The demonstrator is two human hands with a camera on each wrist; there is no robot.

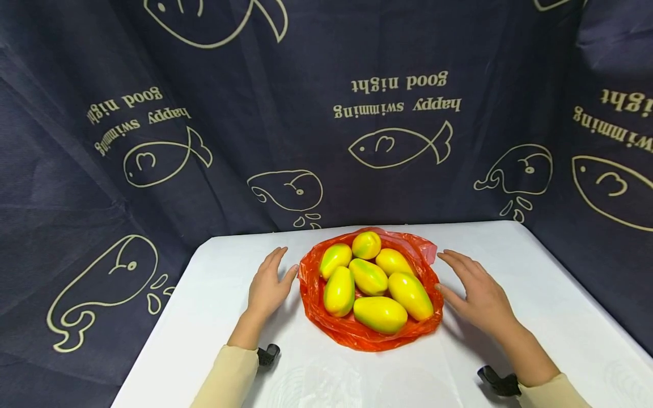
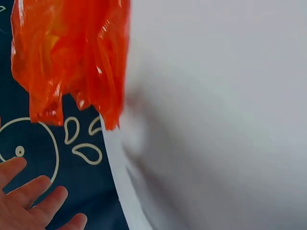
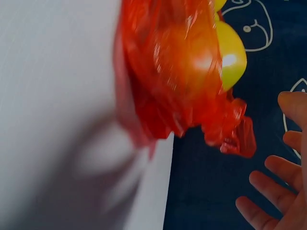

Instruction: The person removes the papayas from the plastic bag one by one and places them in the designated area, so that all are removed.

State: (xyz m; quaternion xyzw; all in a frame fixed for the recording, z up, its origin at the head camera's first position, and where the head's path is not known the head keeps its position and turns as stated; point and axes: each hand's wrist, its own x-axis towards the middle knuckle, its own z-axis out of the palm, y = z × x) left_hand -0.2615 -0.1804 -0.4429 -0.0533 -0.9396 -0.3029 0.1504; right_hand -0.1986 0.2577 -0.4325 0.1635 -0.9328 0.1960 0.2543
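A red plastic bag (image 1: 367, 341) sits on the white table with its mouth spread wide and its rim rolled outward. Inside lie several glossy yellow-green mangoes (image 1: 380, 315), one of them at the back (image 1: 366, 245). My left hand (image 1: 266, 290) is at the bag's left side, fingers extended, thumb tip right by the rim. On the opposite side my right hand (image 1: 482, 297) holds its fingers apart and loosely straight, thumb close to the rim. Both palms face the bag, and neither hand grips anything. The crumpled side of the bag (image 3: 177, 72) shows one mango (image 3: 231, 55) bulging over it in the right wrist view.
A white cloth covers the table (image 1: 214, 294), whose far edge runs just behind the bag. Dark blue fabric (image 1: 306, 113) with fish and whale drawings hangs at the back and sides. Black wrist cameras (image 1: 497, 382) sit on both wrists.
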